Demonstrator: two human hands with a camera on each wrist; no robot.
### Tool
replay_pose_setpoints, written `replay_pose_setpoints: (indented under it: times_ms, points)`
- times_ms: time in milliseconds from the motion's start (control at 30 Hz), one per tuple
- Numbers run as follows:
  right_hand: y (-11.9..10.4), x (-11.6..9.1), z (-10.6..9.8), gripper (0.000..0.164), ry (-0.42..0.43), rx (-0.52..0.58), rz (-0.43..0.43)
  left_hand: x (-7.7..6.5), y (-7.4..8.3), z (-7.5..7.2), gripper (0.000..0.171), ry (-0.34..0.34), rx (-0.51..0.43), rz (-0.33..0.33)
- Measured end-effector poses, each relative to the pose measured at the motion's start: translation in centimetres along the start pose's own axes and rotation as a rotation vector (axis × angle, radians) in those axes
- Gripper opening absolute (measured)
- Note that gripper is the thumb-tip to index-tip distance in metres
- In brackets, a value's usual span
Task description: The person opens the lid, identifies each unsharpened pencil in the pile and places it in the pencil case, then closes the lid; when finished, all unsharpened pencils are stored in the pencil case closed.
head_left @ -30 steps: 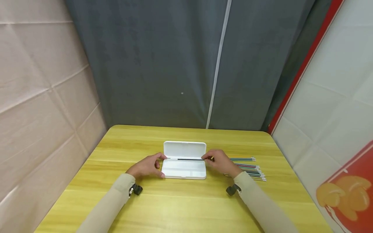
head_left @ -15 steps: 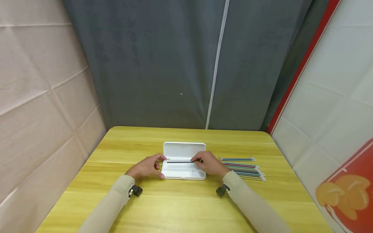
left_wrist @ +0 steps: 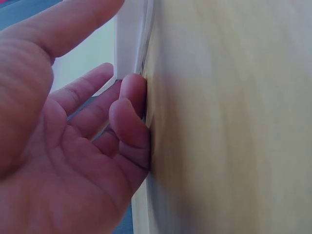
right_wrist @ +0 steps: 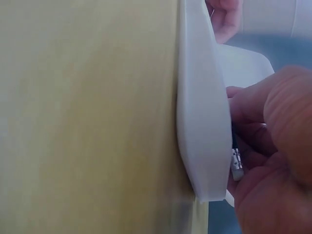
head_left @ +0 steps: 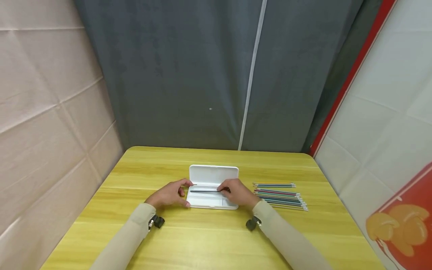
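Note:
A white pencil case lies with its lid raised at the back of its tray. My left hand holds the case's left end, thumb at the front corner and a finger at the hinge side. My right hand is over the tray's right half and pinches a dark pencil, which lies lengthwise across the tray. In the right wrist view the pencil's white eraser end shows below my fingers, beside the case wall. My right hand hides part of the tray.
Right of the case, several pencils lie side by side on the yellow wooden table. A smaller group of pencils lies just behind them. A grey curtain hangs beyond the table's far edge.
My right hand has moved left and toward me, bringing the dark pencil from the hinge side into the tray. The left hand has stayed at the case's left end.

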State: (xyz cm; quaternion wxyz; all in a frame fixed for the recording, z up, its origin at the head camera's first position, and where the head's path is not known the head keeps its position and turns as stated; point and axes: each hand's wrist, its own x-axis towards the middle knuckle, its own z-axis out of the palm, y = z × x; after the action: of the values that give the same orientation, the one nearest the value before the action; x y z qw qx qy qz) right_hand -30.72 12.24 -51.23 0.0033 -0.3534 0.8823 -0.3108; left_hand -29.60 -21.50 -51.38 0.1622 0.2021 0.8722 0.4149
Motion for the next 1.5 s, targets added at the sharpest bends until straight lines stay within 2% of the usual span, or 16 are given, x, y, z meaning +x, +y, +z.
replay_pose_setpoints:
  times_ms: [300,733,1000,1500]
  points:
    - [-0.3,0.0,0.4,0.016,-0.010,-0.028,0.038,-0.1,0.2,0.0,0.080,0.020,0.006,-0.017]
    - [-0.6,0.2,0.1,0.013,-0.017,-0.060,0.064,-0.1,0.4,0.1,0.080,0.022,-0.041,-0.016]
    - [-0.8,0.1,0.0,0.012,-0.023,-0.014,0.121,-0.3,0.5,0.0,0.079,0.021,-0.059,-0.029]
    - [0.0,-1.2,-1.9,0.014,0.038,0.064,0.111,-0.3,0.7,0.1,0.079,0.015,-0.027,-0.019]
